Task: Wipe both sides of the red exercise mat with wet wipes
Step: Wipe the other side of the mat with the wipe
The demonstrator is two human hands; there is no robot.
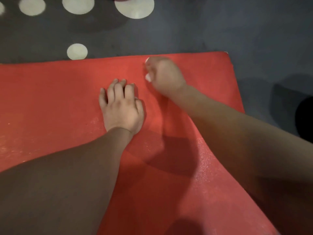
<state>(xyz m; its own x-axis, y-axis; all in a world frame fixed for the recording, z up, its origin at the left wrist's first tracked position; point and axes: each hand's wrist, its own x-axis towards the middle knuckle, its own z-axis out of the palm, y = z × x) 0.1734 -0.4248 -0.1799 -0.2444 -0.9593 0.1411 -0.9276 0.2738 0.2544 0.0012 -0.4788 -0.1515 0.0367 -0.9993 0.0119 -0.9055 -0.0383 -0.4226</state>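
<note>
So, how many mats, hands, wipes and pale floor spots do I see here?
Red mat: 1
Hands: 2, left hand and right hand
Wet wipe, peeking from the right hand: 1
Pale round floor spots: 5, one cut off
Total: 9

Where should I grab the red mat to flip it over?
Probably grab the red mat by its right end, near the far corner. That thin edge lies free on the dark carpet, so come from the right and slide fingers under. The middle lies flat under the left hand, and the right hand holds what looks like a wet wipe.
</note>
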